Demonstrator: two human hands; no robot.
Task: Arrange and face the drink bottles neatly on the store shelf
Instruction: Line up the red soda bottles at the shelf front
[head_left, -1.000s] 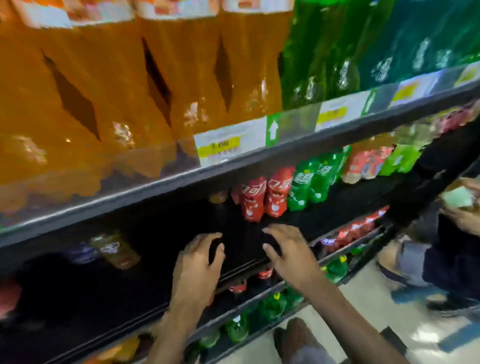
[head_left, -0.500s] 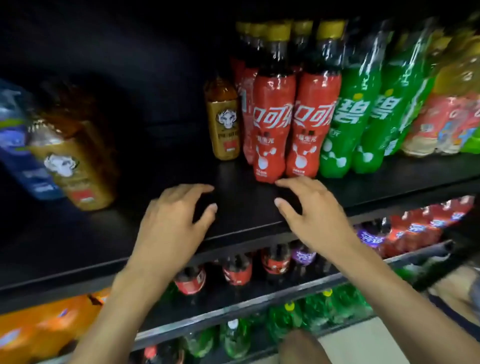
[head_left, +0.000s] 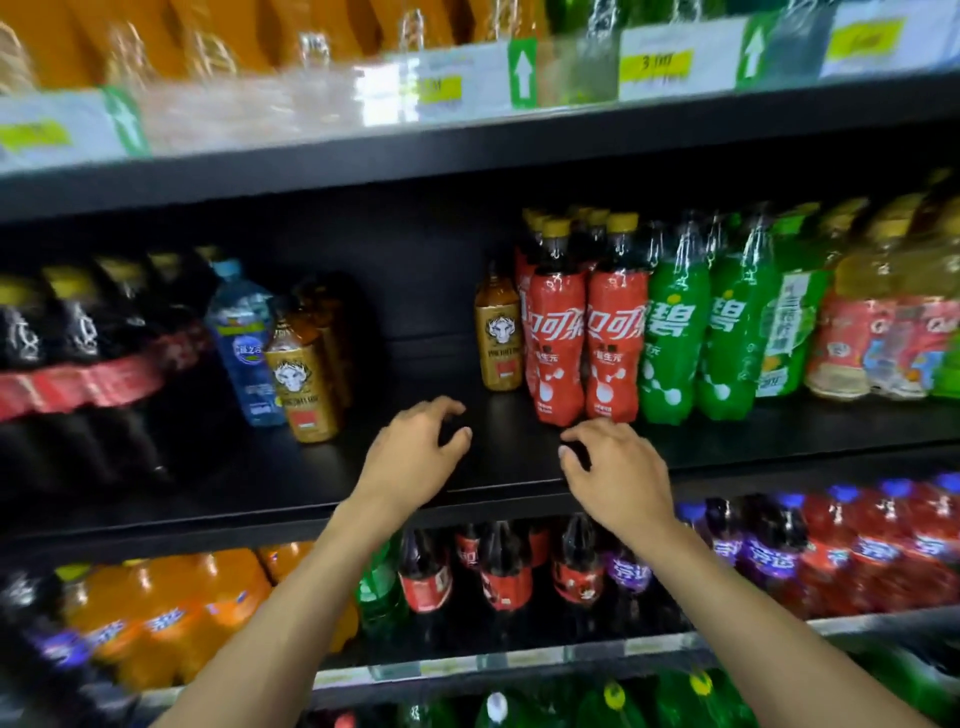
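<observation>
A black middle shelf (head_left: 498, 470) has a bare gap at its centre. My left hand (head_left: 410, 457) and my right hand (head_left: 615, 470) hover over that gap with loosely curled fingers, holding nothing. Just beyond my right hand stand two red cola bottles (head_left: 584, 343) with yellow caps. A small gold bottle (head_left: 498, 340) stands left of them, set further back. Green soda bottles (head_left: 701, 338) follow on the right. Left of the gap are more gold bottles (head_left: 306, 379) and a tilted blue water bottle (head_left: 244, 338).
Dark cola bottles (head_left: 67, 374) fill the shelf's far left, orange-labelled drinks (head_left: 872, 338) its far right. The shelf above carries price tags (head_left: 654, 65). Below sit orange soda (head_left: 171, 613), red cola (head_left: 504, 571) and purple-labelled bottles (head_left: 769, 551).
The view has pulled back and steadied, now showing the shelf above and more bottles at the left. Both hands stay over the bare gap, fingers a little more curled.
</observation>
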